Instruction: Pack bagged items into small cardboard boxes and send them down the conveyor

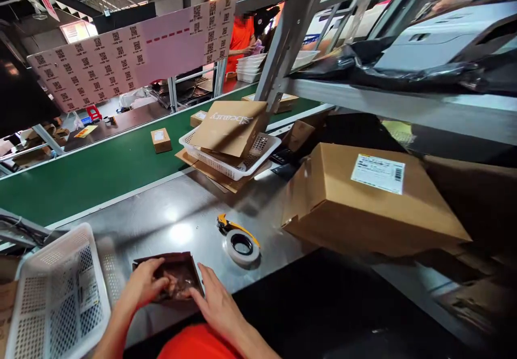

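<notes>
A small open brown box (177,259) stands on the metal table, near its front edge, with something shiny and crumpled inside. My left hand (144,283) reaches over the box's left side, its fingers spread and bent in over the contents. On the right side, my right hand (216,300) rests along the box wall, thumb apart from the other fingers and pointing inward. Neither hand visibly grips anything. Beyond my right hand lies a tape dispenser (241,244) with a yellow handle and a roll of clear tape.
A white basket (95,294) sits at the left. A large labelled carton (379,208) juts in from the right. Flat cartons lie in a white tray (232,171) beside the green conveyor (100,178), which carries small boxes. A person in orange (241,39) stands beyond.
</notes>
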### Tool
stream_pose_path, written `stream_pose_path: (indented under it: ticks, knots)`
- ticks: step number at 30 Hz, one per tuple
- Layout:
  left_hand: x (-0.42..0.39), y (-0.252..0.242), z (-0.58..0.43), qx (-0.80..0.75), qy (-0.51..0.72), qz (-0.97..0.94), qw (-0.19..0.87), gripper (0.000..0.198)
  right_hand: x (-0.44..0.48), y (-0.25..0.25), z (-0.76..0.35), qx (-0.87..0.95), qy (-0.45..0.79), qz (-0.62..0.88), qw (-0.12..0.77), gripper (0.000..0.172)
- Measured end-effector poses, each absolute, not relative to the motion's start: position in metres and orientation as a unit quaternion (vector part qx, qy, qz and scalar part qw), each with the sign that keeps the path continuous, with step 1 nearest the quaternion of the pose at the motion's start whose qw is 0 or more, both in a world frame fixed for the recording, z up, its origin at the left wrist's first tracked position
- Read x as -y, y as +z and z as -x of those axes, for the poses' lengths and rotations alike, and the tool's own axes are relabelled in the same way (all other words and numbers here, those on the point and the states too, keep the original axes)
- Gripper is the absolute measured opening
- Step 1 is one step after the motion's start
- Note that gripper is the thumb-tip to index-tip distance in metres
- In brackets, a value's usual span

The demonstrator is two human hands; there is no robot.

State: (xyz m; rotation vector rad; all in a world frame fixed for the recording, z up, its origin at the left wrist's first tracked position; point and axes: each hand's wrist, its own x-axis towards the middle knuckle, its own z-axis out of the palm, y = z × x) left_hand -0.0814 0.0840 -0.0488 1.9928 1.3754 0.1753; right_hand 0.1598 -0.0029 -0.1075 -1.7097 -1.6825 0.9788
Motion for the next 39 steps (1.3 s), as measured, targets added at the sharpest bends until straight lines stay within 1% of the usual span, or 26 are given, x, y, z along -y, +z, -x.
stream_pose_path:
  ticks: [3,5,6,8,9,11,12,13,14,16,18,19,21,22,23,24,25,26,27,28,31,33,35,37,38,39]
  knots:
    - [-0.063,-0.063,0.111,-0.58,0.223,-0.751,0.224,0.043,-0.006,-0.104,-0.159,0.599,0.38,0.649,0.275,0.038]
    - [-0.043,-0.079,0.119,-0.641,0.272,-0.704,0.143,0.047,-0.013,-0.101,-0.159,0.591,0.378,0.654,0.283,0.027]
    - [-0.033,-0.087,0.118,-0.656,0.275,-0.691,0.127,0.048,-0.016,-0.099,-0.159,0.599,0.374,0.648,0.285,0.025]
    - [-0.015,-0.1,0.106,-0.639,0.231,-0.72,0.14,0.048,-0.019,-0.097,-0.158,0.648,0.36,0.612,0.275,0.026]
    - [-0.009,-0.104,0.097,-0.615,0.19,-0.75,0.149,0.046,-0.021,-0.095,-0.157,0.685,0.35,0.584,0.257,0.03]
    - [-0.003,-0.108,0.08,-0.572,0.101,-0.801,0.147,0.041,-0.024,-0.093,-0.158,0.759,0.325,0.531,0.19,0.043]
    - [-0.004,-0.109,0.074,-0.562,0.067,-0.812,0.142,0.038,-0.028,-0.092,-0.159,0.788,0.311,0.51,0.148,0.046]
    - [-0.007,-0.109,0.072,-0.56,0.049,-0.816,0.134,0.035,-0.033,-0.091,-0.161,0.81,0.298,0.493,0.111,0.044]
    - [-0.012,-0.11,0.072,-0.557,0.051,-0.82,0.121,0.034,-0.039,-0.091,-0.162,0.824,0.29,0.479,0.085,0.036]
    - [-0.023,-0.114,0.078,-0.528,0.099,-0.842,0.056,0.034,-0.054,-0.091,-0.164,0.84,0.291,0.451,0.076,0.02]
    - [-0.034,-0.122,0.087,-0.49,0.168,-0.853,-0.068,0.037,-0.068,-0.097,-0.164,0.843,0.303,0.434,0.098,0.015]
    - [-0.039,-0.126,0.09,-0.49,0.192,-0.841,-0.129,0.043,-0.073,-0.103,-0.163,0.841,0.309,0.431,0.108,0.019]
    - [-0.046,-0.135,0.091,-0.529,0.208,-0.798,-0.201,0.061,-0.076,-0.12,-0.162,0.824,0.308,0.454,0.141,0.041]
    - [-0.047,-0.14,0.091,-0.554,0.206,-0.779,-0.209,0.066,-0.074,-0.13,-0.162,0.807,0.299,0.479,0.174,0.054]
    - [-0.046,-0.145,0.09,-0.573,0.202,-0.767,-0.204,0.068,-0.07,-0.141,-0.162,0.785,0.282,0.507,0.219,0.066]
    - [-0.044,-0.15,0.091,-0.582,0.195,-0.767,-0.188,0.064,-0.066,-0.151,-0.162,0.763,0.255,0.531,0.267,0.075]
    - [-0.039,-0.154,0.092,-0.579,0.187,-0.776,-0.166,0.058,-0.061,-0.159,-0.163,0.75,0.223,0.542,0.306,0.08]
    - [-0.033,-0.158,0.095,-0.57,0.179,-0.789,-0.14,0.052,-0.057,-0.164,-0.164,0.753,0.194,0.538,0.326,0.081]
    - [-0.026,-0.162,0.099,-0.559,0.17,-0.804,-0.113,0.048,-0.054,-0.166,-0.164,0.775,0.178,0.516,0.318,0.079]
    - [-0.019,-0.165,0.103,-0.548,0.159,-0.817,-0.086,0.047,-0.053,-0.164,-0.164,0.806,0.179,0.486,0.287,0.076]
    - [-0.003,-0.17,0.112,-0.539,0.137,-0.83,-0.036,0.052,-0.054,-0.144,-0.161,0.864,0.241,0.418,0.147,0.067]
    - [0.002,-0.171,0.113,-0.55,0.131,-0.825,-0.027,0.059,-0.058,-0.131,-0.159,0.863,0.279,0.411,0.093,0.07]
    - [0.003,-0.172,0.111,-0.544,0.139,-0.827,-0.028,0.067,-0.064,-0.126,-0.164,0.866,0.297,0.39,0.093,0.073]
    - [0.002,-0.171,0.11,-0.526,0.159,-0.835,-0.027,0.075,-0.074,-0.132,-0.179,0.873,0.298,0.363,0.13,0.071]
    - [0.001,-0.171,0.11,-0.521,0.169,-0.837,-0.02,0.079,-0.08,-0.138,-0.192,0.864,0.282,0.386,0.156,0.066]
    - [-0.001,-0.17,0.11,-0.517,0.179,-0.837,-0.012,0.082,-0.088,-0.145,-0.208,0.841,0.256,0.442,0.179,0.061]
